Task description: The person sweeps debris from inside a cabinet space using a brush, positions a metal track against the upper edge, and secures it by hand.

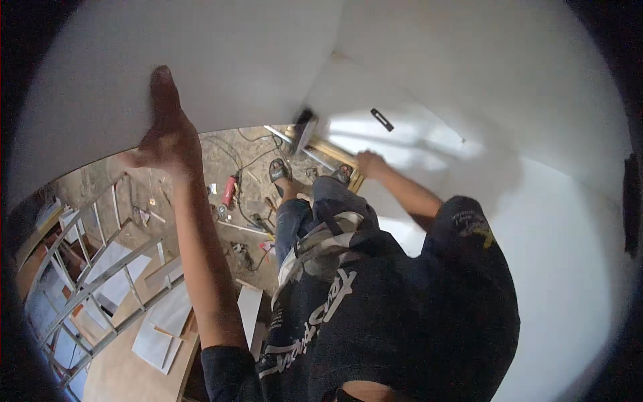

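My left hand grips the lower edge of a large white panel, with one digit stretched up along its face. My right hand is closed on the handle of what looks like a hammer. The hammer's dark head is smeared by motion and sits close to the panel's lower right edge. A small black slotted piece shows on the white surface beyond my right hand.
White boards enclose my right side. On the littered floor stand a red cylindrical tool and cables. At the lower left, a metal ladder lies over a wooden board with white sheet pieces.
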Motion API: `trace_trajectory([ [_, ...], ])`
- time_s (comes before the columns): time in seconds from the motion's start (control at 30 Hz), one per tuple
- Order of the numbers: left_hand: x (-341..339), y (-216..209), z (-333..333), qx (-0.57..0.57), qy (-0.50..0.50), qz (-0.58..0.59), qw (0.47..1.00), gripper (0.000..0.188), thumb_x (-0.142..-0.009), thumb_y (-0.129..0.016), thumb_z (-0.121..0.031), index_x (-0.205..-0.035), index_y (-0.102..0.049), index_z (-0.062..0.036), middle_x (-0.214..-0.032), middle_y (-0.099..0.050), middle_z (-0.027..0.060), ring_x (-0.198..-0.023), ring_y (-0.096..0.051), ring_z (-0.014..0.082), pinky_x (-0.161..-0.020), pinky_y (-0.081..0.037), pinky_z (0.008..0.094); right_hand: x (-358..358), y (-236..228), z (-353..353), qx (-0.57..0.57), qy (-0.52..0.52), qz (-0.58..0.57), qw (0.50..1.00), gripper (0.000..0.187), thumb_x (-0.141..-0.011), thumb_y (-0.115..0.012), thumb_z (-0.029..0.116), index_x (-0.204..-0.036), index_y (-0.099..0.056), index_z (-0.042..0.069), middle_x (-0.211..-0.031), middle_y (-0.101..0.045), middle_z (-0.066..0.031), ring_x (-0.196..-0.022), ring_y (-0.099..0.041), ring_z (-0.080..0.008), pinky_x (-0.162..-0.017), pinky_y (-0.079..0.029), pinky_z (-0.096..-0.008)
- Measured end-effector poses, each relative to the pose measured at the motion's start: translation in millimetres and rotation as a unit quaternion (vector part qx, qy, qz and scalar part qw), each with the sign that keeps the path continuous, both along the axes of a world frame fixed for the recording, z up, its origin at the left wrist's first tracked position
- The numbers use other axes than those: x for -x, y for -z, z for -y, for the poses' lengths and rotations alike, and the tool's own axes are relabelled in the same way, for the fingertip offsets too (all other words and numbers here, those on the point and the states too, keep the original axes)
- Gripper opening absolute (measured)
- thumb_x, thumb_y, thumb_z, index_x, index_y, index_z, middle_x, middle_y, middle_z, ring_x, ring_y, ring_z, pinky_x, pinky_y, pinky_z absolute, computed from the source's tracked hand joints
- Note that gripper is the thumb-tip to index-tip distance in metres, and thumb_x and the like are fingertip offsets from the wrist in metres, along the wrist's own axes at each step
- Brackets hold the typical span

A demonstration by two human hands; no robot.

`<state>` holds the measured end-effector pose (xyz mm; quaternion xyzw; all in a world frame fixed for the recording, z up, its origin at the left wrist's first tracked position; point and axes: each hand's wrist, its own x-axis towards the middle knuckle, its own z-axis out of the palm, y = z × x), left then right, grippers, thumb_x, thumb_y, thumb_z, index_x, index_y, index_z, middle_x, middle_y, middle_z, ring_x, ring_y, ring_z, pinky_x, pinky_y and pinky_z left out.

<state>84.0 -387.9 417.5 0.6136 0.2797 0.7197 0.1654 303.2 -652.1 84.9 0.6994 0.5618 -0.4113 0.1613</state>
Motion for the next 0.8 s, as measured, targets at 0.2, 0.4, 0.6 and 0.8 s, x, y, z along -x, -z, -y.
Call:
trace_trajectory([
  [0.2, 12.5, 1.0, -4.4, -0.048, -0.096, -0.116, 0.987, 0.04, -0.071, -0.079, -0.002, -0.102, -0.055, 0.0071, -0.097, -0.062, 0.0164, -0.078, -0.061, 0.0197, -0.068, -0.055, 0.0286, -10.4, -66.7, 7.5, 0.086, -0.038, -0.028, 0.995, 0.031, -0.074, -0.058, 0.017, -0.1, -0.066, 0.002, -0.099, -0.065, -0.0211, -0.093, -0.064, -0.0347, -0.079, -0.052, -0.0455],
  [0.4, 7.4, -8.3, 5.4, -0.032, -0.109, -0.149, 0.982, 0.042, -0.071, -0.079, -0.003, -0.103, -0.055, 0.0072, -0.098, -0.062, 0.016, -0.078, -0.061, 0.0196, -0.068, -0.056, 0.0284, -102.3, -81.6, -52.4, 0.007, -0.02, 0.041, 0.999, 0.029, -0.077, -0.05, 0.009, -0.099, -0.065, -0.002, -0.101, -0.065, -0.0223, -0.095, -0.064, -0.0349, -0.082, -0.051, -0.046],
  [0.6, -5.7, -12.0, 13.0, -0.013, -0.099, -0.093, 0.991, 0.033, -0.071, -0.078, 0.0, -0.097, -0.058, 0.0065, -0.094, -0.063, 0.0152, -0.076, -0.062, 0.0197, -0.066, -0.055, 0.0289, -149.4, -44.6, -101.9, -0.122, -0.009, 0.089, 0.989, 0.034, -0.082, -0.046, 0.01, -0.112, -0.056, -0.003, -0.108, -0.061, -0.0222, -0.102, -0.06, -0.0355, -0.086, -0.05, -0.045],
  [0.8, -9.4, -7.4, 3.6, -0.022, 0.009, -0.016, 1.0, 0.033, -0.072, -0.077, 0.001, -0.099, -0.058, 0.0054, -0.096, -0.063, 0.0152, -0.077, -0.062, 0.0195, -0.065, -0.055, 0.028, -132.8, 66.2, -86.3, -0.047, 0.158, 0.079, 0.983, 0.036, -0.081, -0.053, 0.017, -0.115, -0.058, 0.004, -0.113, -0.061, -0.0185, -0.108, -0.058, -0.0335, -0.089, -0.049, -0.0446],
])
